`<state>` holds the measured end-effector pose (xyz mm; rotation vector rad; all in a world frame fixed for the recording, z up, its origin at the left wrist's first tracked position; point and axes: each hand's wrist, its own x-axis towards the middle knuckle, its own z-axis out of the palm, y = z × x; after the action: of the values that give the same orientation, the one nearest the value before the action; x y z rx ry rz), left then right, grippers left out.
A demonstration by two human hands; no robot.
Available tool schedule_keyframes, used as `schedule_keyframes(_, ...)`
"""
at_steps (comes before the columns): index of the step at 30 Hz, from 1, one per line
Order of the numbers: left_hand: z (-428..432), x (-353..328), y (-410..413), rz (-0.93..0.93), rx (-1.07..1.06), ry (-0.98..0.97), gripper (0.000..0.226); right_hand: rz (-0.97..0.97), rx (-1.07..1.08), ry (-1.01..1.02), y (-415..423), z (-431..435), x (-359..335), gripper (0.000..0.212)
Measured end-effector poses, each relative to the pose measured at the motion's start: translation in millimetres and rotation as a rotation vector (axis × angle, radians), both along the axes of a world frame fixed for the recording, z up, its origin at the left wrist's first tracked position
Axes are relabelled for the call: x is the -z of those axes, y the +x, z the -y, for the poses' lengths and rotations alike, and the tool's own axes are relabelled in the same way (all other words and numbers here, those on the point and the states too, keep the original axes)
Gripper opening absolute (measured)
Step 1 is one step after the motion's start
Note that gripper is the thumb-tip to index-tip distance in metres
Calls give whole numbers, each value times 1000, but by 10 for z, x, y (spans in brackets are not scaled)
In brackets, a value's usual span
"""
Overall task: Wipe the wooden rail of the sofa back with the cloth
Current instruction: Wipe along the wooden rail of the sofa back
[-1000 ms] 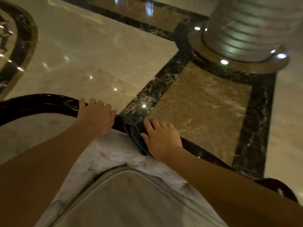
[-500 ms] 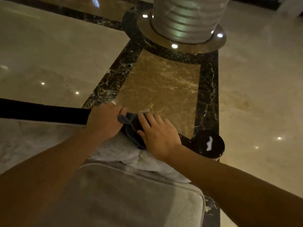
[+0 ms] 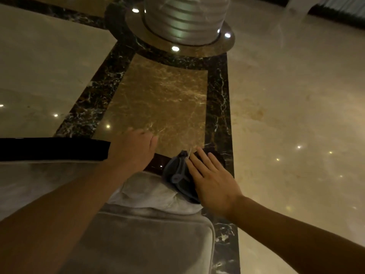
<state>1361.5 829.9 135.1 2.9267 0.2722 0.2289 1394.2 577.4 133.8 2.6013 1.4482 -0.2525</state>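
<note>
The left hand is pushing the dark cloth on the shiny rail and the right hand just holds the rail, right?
Not quite: swap the hands. In the head view the right hand lies flat on the dark cloth on the shiny rail, and the left hand just holds the rail.

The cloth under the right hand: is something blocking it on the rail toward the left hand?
Nothing visible lies on the bare rail between the cloth, pressed flat by the right hand, and the left hand. The left hand itself rests on the rail, so it stands in that path.
</note>
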Motion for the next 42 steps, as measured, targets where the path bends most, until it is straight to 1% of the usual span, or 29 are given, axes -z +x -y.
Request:
schedule_keyframes(2,26,56,99,-41,-83,11,48,-77,92,169,-104,-122,28,73)
schedule_keyframes(4,47,113,193,-92,-224,26,55,-179,182,356,-197,-311,96,72)
schedule_keyframes(5,51,112,182,-103,-291,47,56,-196,190,394,-252,-423,113,72)
schedule_keyframes(8,90,116,181,-109,-346,114,55,-154,153,364,-263,-589,221,74)
schedule_keyframes(12,111,62,159,-81,-332,112,50,-37,-59,268,79,-398,218,72)
schedule_keyframes(14,115,49,149,-73,-338,107,48,20,-89,215,281,-282,211,71)
schedule_keyframes(16,117,55,142,-57,-324,103,51,13,-1,205,358,-204,218,71)
schedule_keyframes(18,95,69,146,-44,-320,96,54,6,128,248,310,-182,239,69)
schedule_keyframes(20,92,74,153,-45,-324,86,55,30,344,330,173,-239,272,65)
schedule_keyframes(23,93,86,160,-57,-344,99,54,32,762,420,-39,-541,342,64)
schedule_keyframes(24,93,81,159,-67,-345,102,53,-1,813,419,-64,-626,336,65)
schedule_keyframes(25,96,79,160,-76,-348,103,53,-44,758,399,-37,-653,324,65)
schedule_keyframes(26,94,76,163,-80,-347,103,53,-72,609,364,42,-628,311,65)
schedule_keyframes(29,104,73,167,-73,-342,109,54,-127,3,202,454,-359,223,65)
schedule_keyframes(30,96,88,168,-71,-342,113,55,-134,-110,158,587,-295,211,65)
schedule_keyframes(31,93,102,165,-68,-335,116,56,-128,-130,136,669,-256,213,64)
schedule_keyframes(32,87,115,166,-66,-323,118,56,-111,-43,156,693,-236,237,64)
schedule_keyframes(33,76,125,163,-67,-322,120,56,-95,123,207,667,-239,268,64)
schedule_keyframes(36,91,135,167,-71,-334,116,55,-12,753,364,397,-349,375,69)
schedule_keyframes(37,82,119,177,-62,-336,112,54,22,909,396,276,-447,397,71)
schedule_keyframes(38,91,115,171,-55,-342,100,54,49,1012,417,168,-529,412,73)
schedule_keyframes(39,100,104,168,-51,-352,87,53,63,1059,430,98,-595,407,74)
schedule_keyframes(40,100,94,168,-46,-353,74,52,59,1025,425,73,-630,395,73)
schedule_keyframes(41,108,92,164,-49,-350,63,51,34,893,408,83,-606,383,69)
schedule_keyframes(42,112,84,166,-53,-342,59,50,11,674,387,129,-544,368,63)
